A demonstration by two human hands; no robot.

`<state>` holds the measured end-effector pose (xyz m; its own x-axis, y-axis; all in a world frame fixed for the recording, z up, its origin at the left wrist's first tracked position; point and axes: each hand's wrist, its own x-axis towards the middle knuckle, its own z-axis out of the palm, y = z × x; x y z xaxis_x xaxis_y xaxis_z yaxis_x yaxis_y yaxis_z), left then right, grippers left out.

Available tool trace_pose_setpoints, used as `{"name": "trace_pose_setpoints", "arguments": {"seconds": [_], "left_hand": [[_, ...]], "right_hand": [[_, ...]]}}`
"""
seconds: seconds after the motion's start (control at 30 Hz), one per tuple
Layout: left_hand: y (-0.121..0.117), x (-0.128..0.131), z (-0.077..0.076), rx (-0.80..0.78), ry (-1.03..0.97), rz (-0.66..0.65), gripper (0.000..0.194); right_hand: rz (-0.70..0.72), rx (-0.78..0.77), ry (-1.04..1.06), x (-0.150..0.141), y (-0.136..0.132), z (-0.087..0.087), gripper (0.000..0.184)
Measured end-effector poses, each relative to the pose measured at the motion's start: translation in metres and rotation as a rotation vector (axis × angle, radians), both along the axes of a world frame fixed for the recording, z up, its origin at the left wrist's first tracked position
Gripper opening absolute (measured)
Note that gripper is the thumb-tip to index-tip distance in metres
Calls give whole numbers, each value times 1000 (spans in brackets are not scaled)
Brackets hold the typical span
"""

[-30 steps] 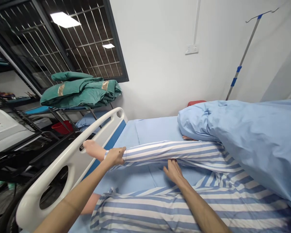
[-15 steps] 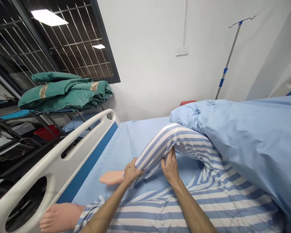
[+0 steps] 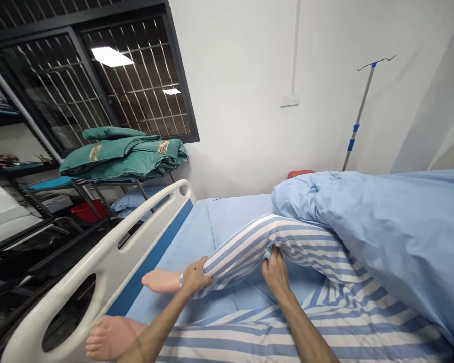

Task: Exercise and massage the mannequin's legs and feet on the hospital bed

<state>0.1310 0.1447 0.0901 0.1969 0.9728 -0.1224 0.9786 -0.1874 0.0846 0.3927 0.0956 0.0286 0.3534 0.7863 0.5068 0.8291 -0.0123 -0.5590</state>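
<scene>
My left hand (image 3: pixel 195 277) is closed round the lower shin of a bent leg (image 3: pixel 242 247) in blue-and-white striped trousers, just above the ankle. Beyond my thumb shows its bare foot (image 3: pixel 161 280), smooth like a manikin's, over the light blue sheet. Behind the same knee my right hand (image 3: pixel 276 272) reaches under, its fingertips partly hidden by the cloth. The knee is raised off the bed. Closer to me lies the other striped leg (image 3: pixel 227 343), stretched flat, with its foot (image 3: pixel 111 338) near the footboard; my left forearm covers part of it.
A white footboard (image 3: pixel 109 252) with a blue panel borders the bed at left. A bunched light blue quilt (image 3: pixel 366 222) covers the upper body at right. Behind stand an IV pole (image 3: pixel 359 118) and a folded green quilt (image 3: pixel 128 156) on a rack, with a red basin (image 3: pixel 89 210) below.
The far leg was straight, its foot over the footboard; its knee bent and the foot drew back from the board. Since the middle frame the knee has straightened slightly. Both hands stayed on it.
</scene>
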Motion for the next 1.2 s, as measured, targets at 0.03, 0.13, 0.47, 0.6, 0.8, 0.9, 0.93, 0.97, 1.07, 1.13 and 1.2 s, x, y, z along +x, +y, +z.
{"name": "trace_pose_setpoints", "arguments": {"seconds": [0.03,0.13,0.47,0.6,0.8,0.9,0.93,0.97,1.07,1.13,1.2], "left_hand": [[3,-11,3,29,25,-11,53],[11,-42,18,90,152,-83,52],[19,-59,44,81,313,-250,46],[17,-60,42,63,291,-220,49],[11,-53,30,89,157,-135,50],[9,-43,11,142,56,-115,49],[9,-38,4,162,22,-108,49],[8,-32,-4,177,-12,-98,49],[7,-13,-28,173,-89,-67,43],[7,-2,-41,155,-99,-44,42],[8,7,-49,151,-83,-18,45]], "right_hand": [[2,-58,-21,-1,-1,0,51],[60,-298,-107,-8,-5,-5,41],[330,-752,-164,-16,-15,-28,45],[293,-700,-171,-17,-14,-19,38],[127,-399,-149,-17,-5,0,40],[61,-283,-112,-15,-1,4,36],[55,-248,-99,-14,-1,5,34],[53,-209,-84,-13,0,5,32],[37,-125,-30,-11,1,5,31],[15,-120,-11,-11,1,5,31],[-1,-134,-18,-11,1,6,29]]}}
